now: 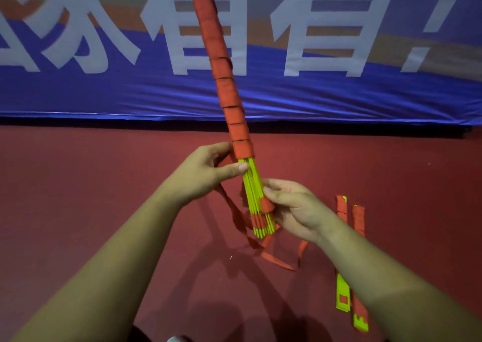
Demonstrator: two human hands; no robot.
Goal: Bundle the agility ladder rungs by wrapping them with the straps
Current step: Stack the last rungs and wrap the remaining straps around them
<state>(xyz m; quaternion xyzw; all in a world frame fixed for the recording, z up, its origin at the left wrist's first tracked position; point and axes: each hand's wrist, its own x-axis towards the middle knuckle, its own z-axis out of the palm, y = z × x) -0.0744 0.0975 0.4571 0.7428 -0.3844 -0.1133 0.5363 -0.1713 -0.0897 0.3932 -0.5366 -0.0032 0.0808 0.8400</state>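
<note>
Rung bundle [251, 182], where is it?

Held up off the floor [78, 211], tilted, top end running out of the upper frame edge in front of the blue banner [313, 99].

Hands?

Left hand [206, 172] sits at the lowest wrap, thumb pressed on the yellow rungs, fingers curled behind, pinching the strap [229, 94] there. Right hand [294, 208] is lower down, fingers curled round the bundle near its bottom end.

How much is wrapped?

Most of it. Orange turns spiral down the whole visible upper length, edge to edge. Below the left thumb the rungs are bare yellow and fan apart a little, apart from short orange patches near the bottom end.

What's left?

Probably a few more turns down to the right hand, then securing the end. The loose tail [234, 211] hangs from the left hand and trails in loops on the floor under the bundle, so there's slack to use.

Anything else?

Spare ladder pieces [343, 289] lie flat on the floor toward its near right side, beside the right forearm. Can't tell if they belong in this bundle.
</note>
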